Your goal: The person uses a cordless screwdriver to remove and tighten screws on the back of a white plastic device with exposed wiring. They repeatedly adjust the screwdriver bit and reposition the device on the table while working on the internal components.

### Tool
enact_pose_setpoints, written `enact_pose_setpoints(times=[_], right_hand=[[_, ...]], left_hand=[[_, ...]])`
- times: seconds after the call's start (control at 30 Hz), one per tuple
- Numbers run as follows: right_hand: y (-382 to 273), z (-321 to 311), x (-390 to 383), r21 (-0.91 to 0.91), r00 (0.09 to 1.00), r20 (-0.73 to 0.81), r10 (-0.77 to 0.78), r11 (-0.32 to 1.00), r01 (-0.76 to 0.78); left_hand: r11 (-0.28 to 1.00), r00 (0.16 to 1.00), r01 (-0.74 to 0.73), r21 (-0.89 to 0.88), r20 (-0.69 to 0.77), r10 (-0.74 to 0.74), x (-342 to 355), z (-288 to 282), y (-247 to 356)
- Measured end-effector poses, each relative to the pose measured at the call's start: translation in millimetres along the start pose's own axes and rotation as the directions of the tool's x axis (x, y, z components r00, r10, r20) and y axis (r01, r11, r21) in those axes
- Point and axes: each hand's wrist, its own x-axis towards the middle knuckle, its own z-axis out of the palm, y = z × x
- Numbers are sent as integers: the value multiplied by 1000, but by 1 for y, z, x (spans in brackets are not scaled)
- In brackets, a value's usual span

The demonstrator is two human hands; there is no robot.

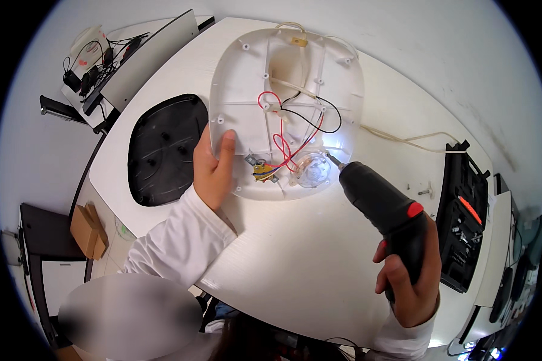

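Observation:
My left hand point(215, 168) grips the left edge of a white plastic housing point(238, 78), thumb on its inner face. Red and black wires run across the ribbed inside to a small component with yellow parts point(262, 172) and a clear round part point(312, 171) near the lower edge. My right hand point(412, 277) is wrapped round the handle of a black cordless screwdriver point(382, 204) with red buttons. Its bit points at the housing beside the clear round part, where a light shines; whether the tip touches a screw is too small to tell.
A black plastic cover point(165, 153) lies on the white table point(295, 259) at left. An open black tool case point(464, 222) stands at right, with small screws point(426, 191) near it. A pale cable point(403, 138) crosses behind. A grey divider point(153, 60) bounds the far left.

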Motion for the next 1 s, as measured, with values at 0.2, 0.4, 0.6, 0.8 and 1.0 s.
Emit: enact_pose_setpoints(times=[0.2,0.4,0.6,0.8,1.0], right_hand=[[2,-1,2,-3,1000,-2,-17,1000,17],[2,0,3,-30,999,-4,-51,998,51],[3,0,1,-28,998,-5,-62,998,62],[2,-2,1,-28,999,-6,-41,999,41],[2,-2,1,-40,999,-14,-41,998,41]], left_hand=[[999,1000,-21,25,-3,21,0,-1,-1],[999,999,-29,25,-12,29,1,-1,0],[999,1000,-23,33,-6,23,1,0,1],[999,1000,-25,43,-6,25,1,0,3],[1000,1000,-13,26,-7,14,1,0,2]])
